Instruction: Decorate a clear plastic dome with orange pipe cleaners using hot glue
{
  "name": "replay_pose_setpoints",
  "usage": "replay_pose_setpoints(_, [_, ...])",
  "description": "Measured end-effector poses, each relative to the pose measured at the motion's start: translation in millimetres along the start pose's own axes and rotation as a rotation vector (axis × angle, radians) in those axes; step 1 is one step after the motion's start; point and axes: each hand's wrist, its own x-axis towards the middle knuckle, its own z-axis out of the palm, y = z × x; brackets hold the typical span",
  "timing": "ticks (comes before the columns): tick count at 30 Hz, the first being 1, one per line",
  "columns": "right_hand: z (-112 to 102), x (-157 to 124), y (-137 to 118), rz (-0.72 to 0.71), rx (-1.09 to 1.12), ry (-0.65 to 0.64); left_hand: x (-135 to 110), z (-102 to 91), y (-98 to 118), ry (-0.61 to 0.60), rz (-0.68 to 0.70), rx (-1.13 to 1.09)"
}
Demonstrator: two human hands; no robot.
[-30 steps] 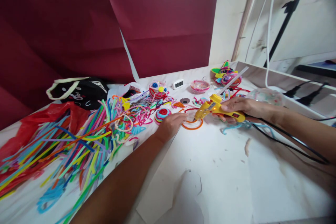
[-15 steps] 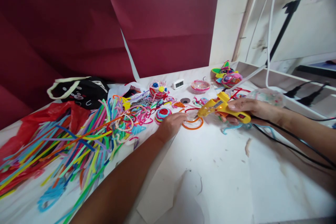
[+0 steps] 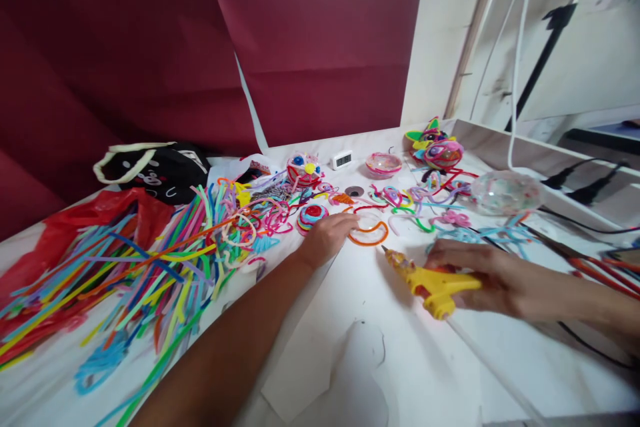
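Observation:
My left hand (image 3: 327,240) is closed, its fingertips pinching the left edge of an orange pipe cleaner (image 3: 369,243). The pipe cleaner curves around the near side of a small clear plastic piece (image 3: 370,221) on the white table. My right hand (image 3: 475,273) grips a yellow hot glue gun (image 3: 430,283), rolled onto its side. Its nozzle points left, just right of the orange curve and apart from it. A clear glue stick (image 3: 495,363) sticks out of the gun's back. Beside my left hand lies a coiled pipe-cleaner disc (image 3: 312,218) with a red centre.
Many loose pipe cleaners (image 3: 170,267) spread over the left side, near a black bag (image 3: 160,177). Scissors (image 3: 575,253) lie at the right, below a clear plastic dome (image 3: 505,192). A wrapped bowl (image 3: 383,165), a small white digital clock (image 3: 343,160) and decorated balls (image 3: 303,170) stand behind.
My right hand has drawn the glue gun back toward me and turned it over, off the orange pipe cleaner. My left hand has stayed in place.

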Motion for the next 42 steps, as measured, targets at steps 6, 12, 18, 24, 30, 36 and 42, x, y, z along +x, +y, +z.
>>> replay_pose_setpoints(6, [14, 1, -2, -0.043, -0.192, -0.025, 1, -0.9, 1, -0.002, 0.011, 0.012])
replay_pose_setpoints(12, [-6, 22, 0, -0.03, -0.159, 0.064, 1, -0.8, 1, 0.012, 0.018, 0.018])
replay_pose_setpoints(18, [-11, 80, 11, 0.076, -0.139, 0.382, 2, -2.0, 2, 0.005, 0.017, 0.006])
replay_pose_setpoints(24, [-2, 116, 5, 0.189, -0.179, 0.389, 3, -3.3, 4, 0.003, 0.014, 0.018])
replay_pose_setpoints(30, [3, 125, 6, 0.236, -0.169, 0.416, 4, -4.8, 6, 0.0, 0.015, 0.031])
replay_pose_setpoints(36, [5, 128, 9, 0.229, -0.174, 0.434, 5, -4.5, 6, 0.004, 0.013, 0.028])
replay_pose_setpoints(42, [7, 129, 8, 0.244, -0.172, 0.453, 5, -4.7, 6, 0.008, 0.016, 0.033])
